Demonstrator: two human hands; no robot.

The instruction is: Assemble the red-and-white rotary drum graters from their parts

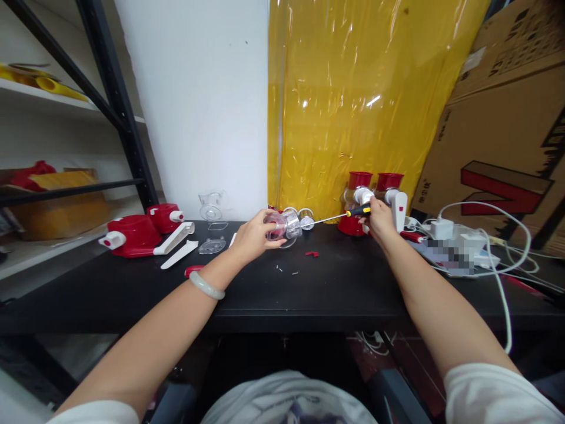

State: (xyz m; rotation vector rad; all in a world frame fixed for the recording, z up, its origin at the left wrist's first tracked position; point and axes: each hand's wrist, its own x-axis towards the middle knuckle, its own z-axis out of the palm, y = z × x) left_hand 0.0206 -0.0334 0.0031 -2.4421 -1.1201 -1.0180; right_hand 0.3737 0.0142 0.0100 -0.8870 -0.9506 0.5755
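My left hand is wrapped round a clear plastic drum part with a red inside, held just above the black table. My right hand grips a screwdriver with a yellow and black handle. Its thin metal shaft points left, and its tip meets the end of the clear part. Behind my right hand stand two assembled red and white grinder units.
Red housings, white handles and clear plastic parts lie at the table's left. Small screws and a red clip sit mid-table. White cables and a charger lie right. Cardboard boxes and yellow film stand behind.
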